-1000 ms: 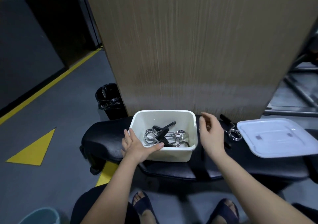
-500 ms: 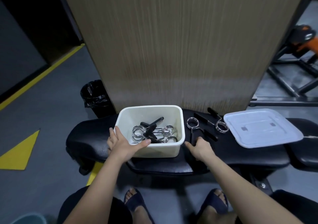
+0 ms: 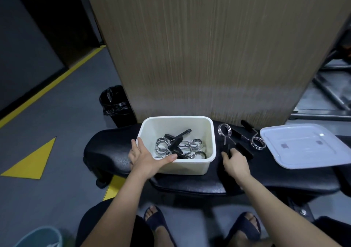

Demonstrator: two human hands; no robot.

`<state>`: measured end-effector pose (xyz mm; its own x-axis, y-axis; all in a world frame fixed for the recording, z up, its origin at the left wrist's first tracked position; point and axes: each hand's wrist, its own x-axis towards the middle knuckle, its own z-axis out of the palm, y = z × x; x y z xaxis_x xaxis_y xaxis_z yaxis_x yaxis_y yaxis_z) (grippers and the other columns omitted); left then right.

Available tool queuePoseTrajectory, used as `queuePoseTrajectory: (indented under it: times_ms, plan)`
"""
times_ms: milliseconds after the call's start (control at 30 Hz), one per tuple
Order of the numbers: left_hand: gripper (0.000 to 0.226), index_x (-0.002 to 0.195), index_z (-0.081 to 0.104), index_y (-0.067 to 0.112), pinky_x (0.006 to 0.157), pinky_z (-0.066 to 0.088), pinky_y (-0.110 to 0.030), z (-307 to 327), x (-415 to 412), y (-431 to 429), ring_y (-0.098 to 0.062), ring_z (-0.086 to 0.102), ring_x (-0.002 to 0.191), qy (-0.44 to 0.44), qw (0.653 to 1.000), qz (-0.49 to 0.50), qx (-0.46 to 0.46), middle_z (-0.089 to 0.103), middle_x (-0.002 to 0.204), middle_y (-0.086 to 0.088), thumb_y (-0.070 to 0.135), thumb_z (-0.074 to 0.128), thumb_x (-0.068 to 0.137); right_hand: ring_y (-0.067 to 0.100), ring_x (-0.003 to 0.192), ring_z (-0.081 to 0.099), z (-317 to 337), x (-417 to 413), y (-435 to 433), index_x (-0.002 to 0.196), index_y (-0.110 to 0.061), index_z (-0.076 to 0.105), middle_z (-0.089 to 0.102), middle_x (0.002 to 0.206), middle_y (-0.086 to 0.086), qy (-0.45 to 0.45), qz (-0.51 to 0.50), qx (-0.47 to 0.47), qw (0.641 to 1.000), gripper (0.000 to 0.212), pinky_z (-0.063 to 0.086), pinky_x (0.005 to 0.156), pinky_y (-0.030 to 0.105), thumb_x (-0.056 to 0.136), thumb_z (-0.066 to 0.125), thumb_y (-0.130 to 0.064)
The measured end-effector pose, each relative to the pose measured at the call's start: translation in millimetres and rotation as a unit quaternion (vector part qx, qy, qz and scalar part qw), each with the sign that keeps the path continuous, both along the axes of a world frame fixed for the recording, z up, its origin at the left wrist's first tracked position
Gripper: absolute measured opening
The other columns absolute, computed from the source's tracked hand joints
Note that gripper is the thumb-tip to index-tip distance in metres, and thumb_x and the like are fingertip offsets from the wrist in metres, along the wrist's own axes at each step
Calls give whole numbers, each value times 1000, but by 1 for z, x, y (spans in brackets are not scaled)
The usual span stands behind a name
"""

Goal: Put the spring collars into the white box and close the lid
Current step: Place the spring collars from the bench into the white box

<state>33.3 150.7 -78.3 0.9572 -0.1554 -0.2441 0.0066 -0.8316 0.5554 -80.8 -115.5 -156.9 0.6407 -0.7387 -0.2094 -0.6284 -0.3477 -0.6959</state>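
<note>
The open white box (image 3: 190, 168) stands on a black padded bench (image 3: 106, 151) and holds several chrome spring collars (image 3: 162, 145) with black handles. My left hand (image 3: 146, 156) grips the box's near-left corner, thumb over the rim. Two more spring collars lie on the bench right of the box: one with its coil (image 3: 224, 130) near the box, the other (image 3: 258, 142) by the lid. My right hand (image 3: 235, 163) pinches the black handle of the nearer collar. The white lid (image 3: 307, 146) lies flat at the right.
A tall wooden panel (image 3: 209, 57) rises directly behind the bench. A black-lined trash bin (image 3: 115, 104) sits on the floor at the back left, a pale blue bucket (image 3: 38, 237) at the bottom left. My sandalled feet are under the bench's front edge.
My right hand has dropped from above the collars to the bench and closed its fingers on the nearer collar's black handle. My left hand has kept its hold on the box.
</note>
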Motion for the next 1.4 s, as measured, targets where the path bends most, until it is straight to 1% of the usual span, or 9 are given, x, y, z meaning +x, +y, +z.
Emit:
queuePoseTrajectory:
  times_ms: [167, 367, 467, 600, 767, 1000, 1167, 1267, 1400]
  plan:
    - [158, 155, -15, 19, 121, 8, -46, 0, -2, 1, -28, -11, 148, -4, 1000, -1, -1, -21, 163, -1, 88, 70, 40, 35, 74, 62, 48, 5, -2, 67, -17, 38, 55, 64, 0, -99, 17, -27, 995, 39, 49, 69, 42, 94, 56, -39]
    - [159, 154, -17, 19, 121, 9, -48, 3, -5, 3, -29, -10, 148, -1, 1000, -4, 0, -21, 162, -1, 88, 70, 40, 31, 69, 54, 104, 19, 10, 73, -18, 42, 53, 62, -2, -109, 126, -115, 979, 33, 45, 63, 42, 93, 56, -40]
    - [159, 154, -17, 19, 120, 9, -47, 4, -6, 3, -28, -10, 148, -1, 1000, -5, -2, -22, 162, -1, 89, 69, 40, 30, 73, 57, 116, 24, 27, 79, -27, 49, 57, 67, -5, -70, 223, -173, 957, 22, 45, 62, 37, 94, 56, -41]
    - [161, 152, -21, 19, 120, 11, -49, 3, -6, 4, -29, -9, 148, -4, 1000, -3, -9, -21, 163, -1, 88, 70, 40, 32, 99, 65, 119, 38, 54, 114, -34, 62, 71, 104, 0, 18, 339, -251, 906, 24, 49, 72, 37, 94, 53, -42]
    - [161, 153, -20, 21, 119, 14, -50, 0, -6, 4, -27, -9, 148, -10, 1000, -3, -26, -20, 162, 2, 87, 72, 39, 32, 103, 64, 97, 62, 75, 109, -29, 65, 70, 111, 4, 112, 427, -220, 870, 23, 48, 74, 38, 92, 54, -41]
    - [161, 153, -19, 22, 119, 17, -50, -4, -2, 2, -26, -8, 148, -14, 1000, -3, -14, -21, 162, 2, 88, 70, 37, 14, 69, 54, 81, 68, 74, 78, -33, 71, 57, 66, -13, 70, 363, -95, 924, 22, 42, 60, 29, 78, 73, -55]
    - [162, 153, -20, 23, 119, 16, -51, -2, -3, 1, -26, -11, 148, -5, 1000, -3, -12, -22, 162, 3, 89, 70, 36, 15, 68, 58, 80, 65, 76, 65, -27, 70, 64, 64, -8, 84, 338, -88, 933, 39, 45, 57, 29, 74, 69, -65]
    - [163, 153, -20, 23, 120, 14, -49, -2, -3, 2, -25, -11, 148, -3, 1000, -1, -14, -22, 162, 4, 91, 69, 34, 18, 65, 61, 79, 58, 81, 73, -21, 73, 66, 67, -3, 60, 300, -142, 941, 51, 42, 52, 29, 79, 59, -69]
    - [161, 154, -16, 22, 122, 7, -48, -1, -6, 1, -27, -11, 149, -16, 1000, 6, -14, -18, 163, 1, 93, 64, 34, 17, 88, 62, 73, 39, 86, 101, -26, 75, 64, 90, -7, -165, 207, -214, 940, 29, 52, 69, 34, 95, 56, -47]
